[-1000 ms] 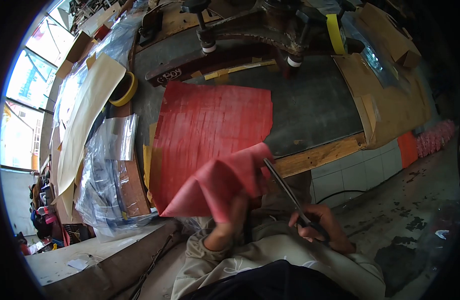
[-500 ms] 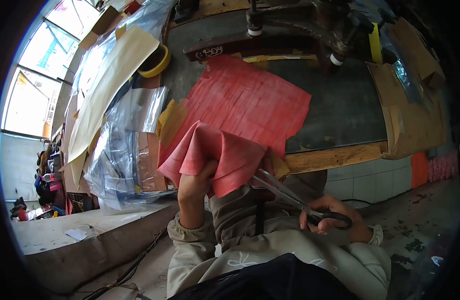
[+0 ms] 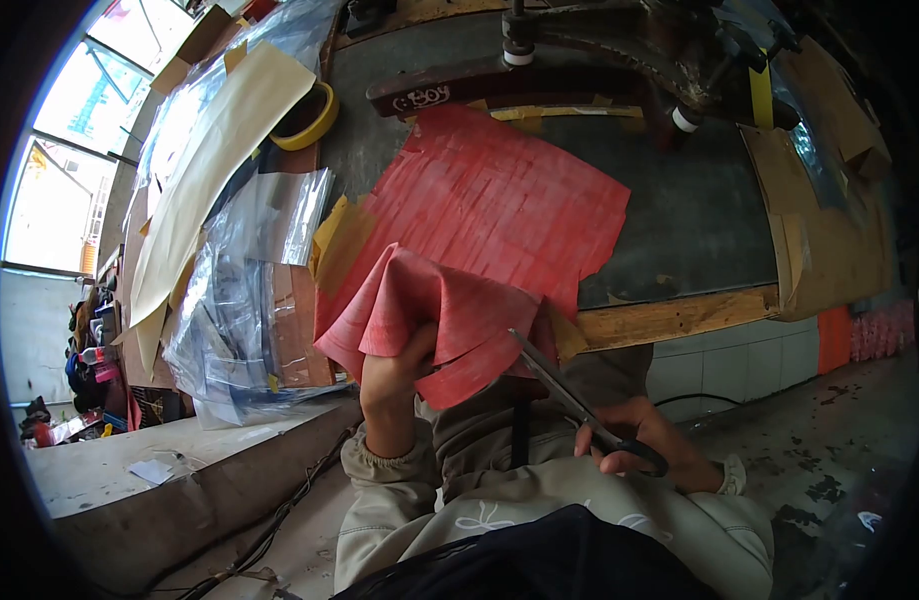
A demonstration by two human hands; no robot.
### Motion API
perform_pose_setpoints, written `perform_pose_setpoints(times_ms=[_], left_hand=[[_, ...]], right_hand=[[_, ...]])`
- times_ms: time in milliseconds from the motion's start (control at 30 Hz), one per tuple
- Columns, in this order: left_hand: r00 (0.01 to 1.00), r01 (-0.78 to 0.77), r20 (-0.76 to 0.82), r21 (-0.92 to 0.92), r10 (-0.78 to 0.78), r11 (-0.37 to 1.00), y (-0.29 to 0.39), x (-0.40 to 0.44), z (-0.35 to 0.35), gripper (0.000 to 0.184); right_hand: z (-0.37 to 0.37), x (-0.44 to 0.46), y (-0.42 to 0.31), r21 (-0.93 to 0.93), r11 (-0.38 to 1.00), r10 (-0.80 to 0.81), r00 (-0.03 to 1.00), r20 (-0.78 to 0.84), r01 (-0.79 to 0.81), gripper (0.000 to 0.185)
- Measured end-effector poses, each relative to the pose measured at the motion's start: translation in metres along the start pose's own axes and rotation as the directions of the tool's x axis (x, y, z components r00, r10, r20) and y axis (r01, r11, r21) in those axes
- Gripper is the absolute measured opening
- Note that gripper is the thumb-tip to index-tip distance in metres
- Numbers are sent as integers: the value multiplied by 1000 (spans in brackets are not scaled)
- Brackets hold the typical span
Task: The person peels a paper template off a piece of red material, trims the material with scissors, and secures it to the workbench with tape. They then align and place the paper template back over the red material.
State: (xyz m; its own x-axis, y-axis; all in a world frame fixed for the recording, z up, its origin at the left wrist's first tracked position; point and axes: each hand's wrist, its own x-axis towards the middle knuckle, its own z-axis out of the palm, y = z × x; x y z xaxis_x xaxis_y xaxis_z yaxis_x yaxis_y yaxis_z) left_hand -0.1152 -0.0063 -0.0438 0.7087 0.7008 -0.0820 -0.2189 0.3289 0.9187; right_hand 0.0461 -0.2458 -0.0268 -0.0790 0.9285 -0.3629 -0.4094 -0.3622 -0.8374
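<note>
A red streaked sheet (image 3: 499,190), leather-like, lies over the dark table, its near part bunched into folds at the front edge. My left hand (image 3: 399,368) is under these folds, gripping the sheet; its fingers are mostly covered. In my right hand (image 3: 634,430) is a pair of scissors (image 3: 561,390) with black handles, the blades looking nearly closed and pointing up and left. Their tips are at the right side of the folded part. A slit runs across the hanging flap, with a strip of the red sheet below it.
Behind the sheet stands a dark metal machine frame (image 3: 519,90). A yellow tape roll (image 3: 309,118), a cream sheet (image 3: 214,170) and clear plastic (image 3: 229,300) lie at the left. Brown cardboard (image 3: 829,240) covers the right end. The table has a wooden front edge (image 3: 679,315).
The scissors have moved slightly left and down, and their blades have come together. The slit in the red flap now shows more widely. My left hand has shifted little.
</note>
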Motion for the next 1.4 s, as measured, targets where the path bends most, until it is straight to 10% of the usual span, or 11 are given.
perform_pose_setpoints(times_ms=[1400], left_hand=[[996, 49, 80, -47, -45, 998, -41, -1, -37, 52]], right_hand=[[-8, -5, 0, 13, 999, 38, 999, -3, -38, 43]])
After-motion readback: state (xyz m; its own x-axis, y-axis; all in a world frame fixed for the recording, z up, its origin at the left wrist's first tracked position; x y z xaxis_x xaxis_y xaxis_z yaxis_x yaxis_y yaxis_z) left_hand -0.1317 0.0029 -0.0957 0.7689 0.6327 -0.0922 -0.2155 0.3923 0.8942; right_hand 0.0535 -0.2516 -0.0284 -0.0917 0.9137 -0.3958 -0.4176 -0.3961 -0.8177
